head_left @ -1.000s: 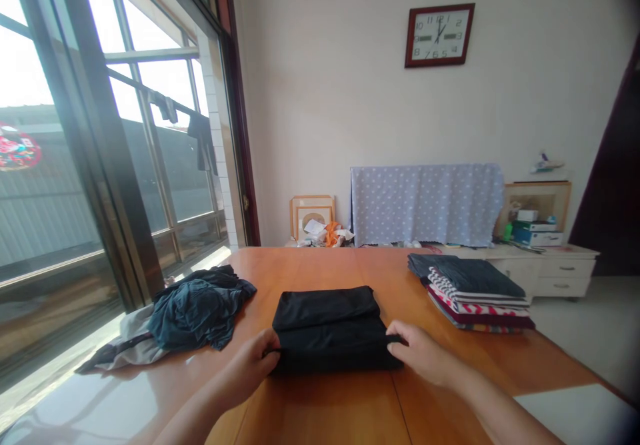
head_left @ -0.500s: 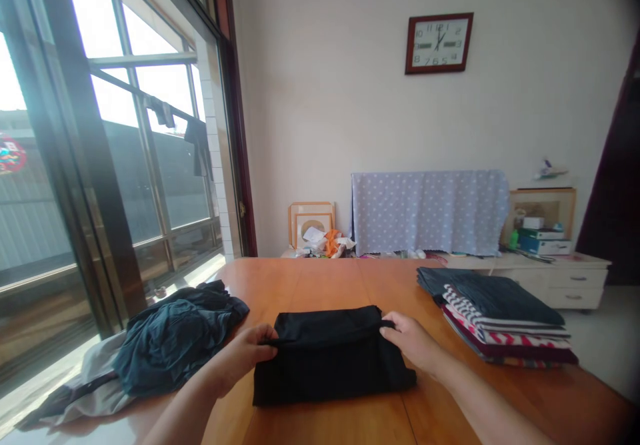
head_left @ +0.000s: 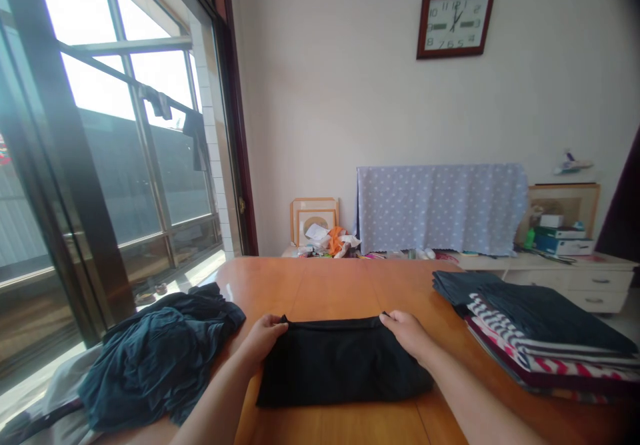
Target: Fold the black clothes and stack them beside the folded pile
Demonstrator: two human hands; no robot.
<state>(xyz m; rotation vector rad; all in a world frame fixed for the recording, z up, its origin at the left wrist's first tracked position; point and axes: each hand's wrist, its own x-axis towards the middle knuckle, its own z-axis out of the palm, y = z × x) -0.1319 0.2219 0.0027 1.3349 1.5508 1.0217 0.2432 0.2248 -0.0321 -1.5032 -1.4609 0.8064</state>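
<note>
A folded black garment [head_left: 343,365] lies in front of me on the wooden table; its exact kind cannot be made out. My left hand [head_left: 267,335] pinches its far left corner between thumb and fingers. At the far right corner, my right hand [head_left: 404,332] grips it the same way. The far edge is stretched fairly straight between both hands, while the near edge rests on the tabletop.
Left of me lies a crumpled heap of dark teal clothing [head_left: 155,358] over a light grey piece [head_left: 65,382]. A stack of folded clothes [head_left: 545,338] stands at the right. The wooden table [head_left: 320,282] reaches toward a low white cabinet [head_left: 590,285].
Both hands have brought the upper flap of the black garment away from me to its far edge. The view has shifted slightly, with the folded stack now further right.
</note>
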